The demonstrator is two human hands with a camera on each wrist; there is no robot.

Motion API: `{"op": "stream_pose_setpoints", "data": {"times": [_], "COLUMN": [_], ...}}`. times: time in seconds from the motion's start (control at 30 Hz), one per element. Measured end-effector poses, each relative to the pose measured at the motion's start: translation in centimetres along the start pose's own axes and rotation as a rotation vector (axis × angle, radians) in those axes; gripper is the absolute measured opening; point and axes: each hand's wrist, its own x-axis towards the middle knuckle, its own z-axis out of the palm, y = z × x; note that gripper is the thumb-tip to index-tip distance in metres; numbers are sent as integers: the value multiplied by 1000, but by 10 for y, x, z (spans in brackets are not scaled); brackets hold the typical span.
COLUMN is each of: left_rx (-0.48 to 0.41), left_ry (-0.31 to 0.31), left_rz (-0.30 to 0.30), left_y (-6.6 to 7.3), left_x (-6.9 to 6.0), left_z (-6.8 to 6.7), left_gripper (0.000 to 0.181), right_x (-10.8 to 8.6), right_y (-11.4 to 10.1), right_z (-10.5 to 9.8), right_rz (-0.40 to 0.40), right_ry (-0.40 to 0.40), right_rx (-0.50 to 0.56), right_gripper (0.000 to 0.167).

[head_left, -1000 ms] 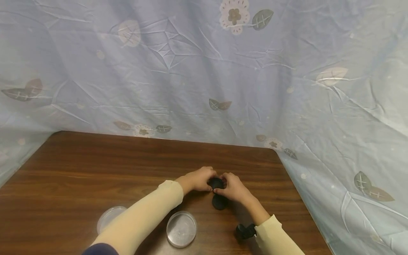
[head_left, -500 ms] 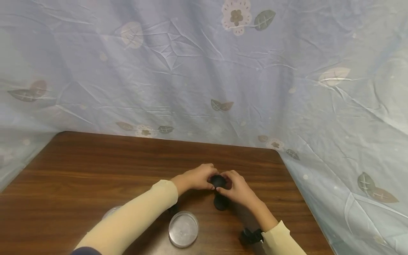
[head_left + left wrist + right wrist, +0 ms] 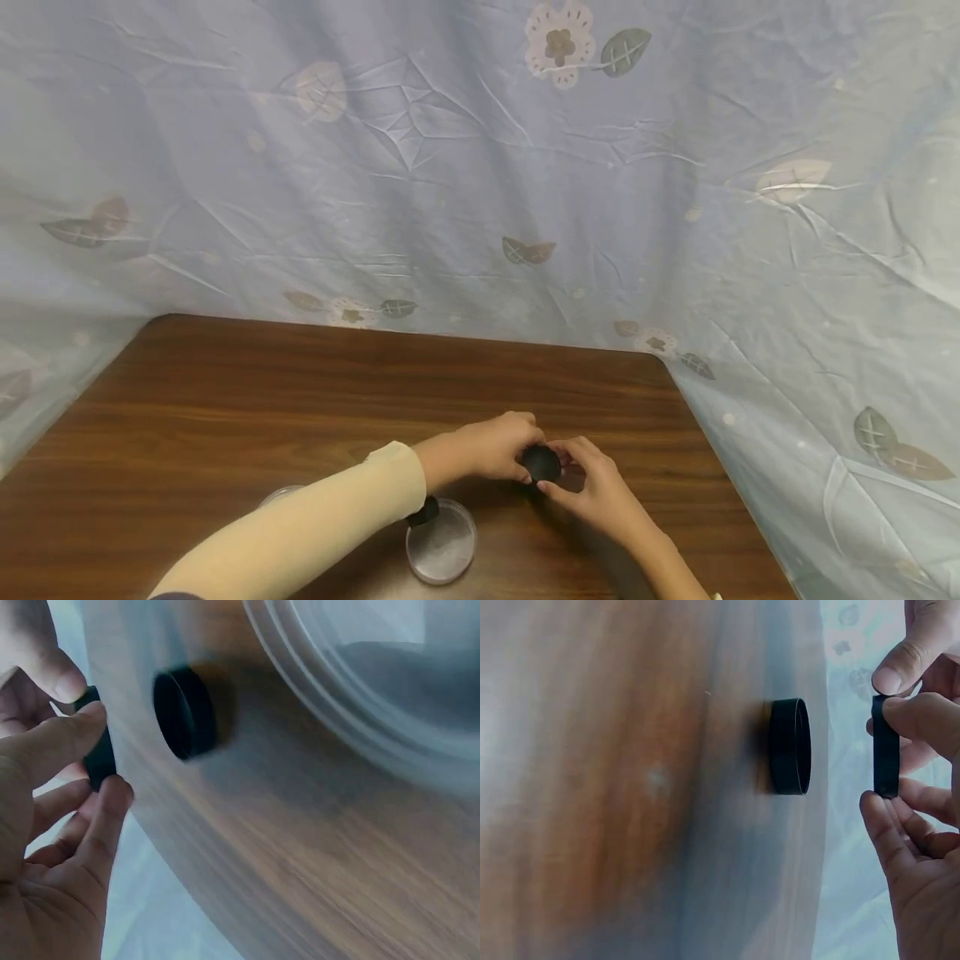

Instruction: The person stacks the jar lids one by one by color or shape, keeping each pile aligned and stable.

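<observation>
Between my two hands is a black round disc, perhaps a shallow lid (image 3: 542, 463), seen almost edge-on in both wrist views. My left hand (image 3: 491, 448) pinches its left edge with thumb and fingers. The right hand (image 3: 600, 492) pinches the opposite edge. Under the disc, on the table, stands a shallow black round cup (image 3: 185, 714) with its open side up. It is apart from the held disc (image 3: 886, 746) in the right wrist view, where the cup (image 3: 789, 746) shows side-on. In the head view the disc and hands hide that cup.
A clear round dish (image 3: 441, 546) sits on the brown wooden table (image 3: 360, 375), nearer than the hands. Another clear dish (image 3: 281, 492) is mostly behind the left sleeve. A black wrist camera (image 3: 423, 511) overlaps the nearer dish. A patterned curtain (image 3: 450, 167) surrounds the table's edges.
Both hands have carried the black disc nearer and slightly to the right, still gripping it. The cup, earlier visible in the head view, is now covered. The right sleeve has almost left the view.
</observation>
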Motion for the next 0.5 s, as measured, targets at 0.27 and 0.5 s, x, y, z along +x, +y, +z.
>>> {"op": "stream_pose_setpoints", "data": {"times": [0.27, 0.5], "left_rx": [12, 81], "left_ry": [-40, -92], "left_rz": [17, 9], "left_y": [22, 33], "left_x": [-5, -5], "left_z": [12, 26], "left_gripper": [47, 47], "right_x": [-29, -48], "right_y": [-5, -1], "right_z": [0, 7], "right_rz": [-17, 23], "right_ry": [28, 27], "right_rx": [-40, -37], "right_gripper": [50, 49]}}
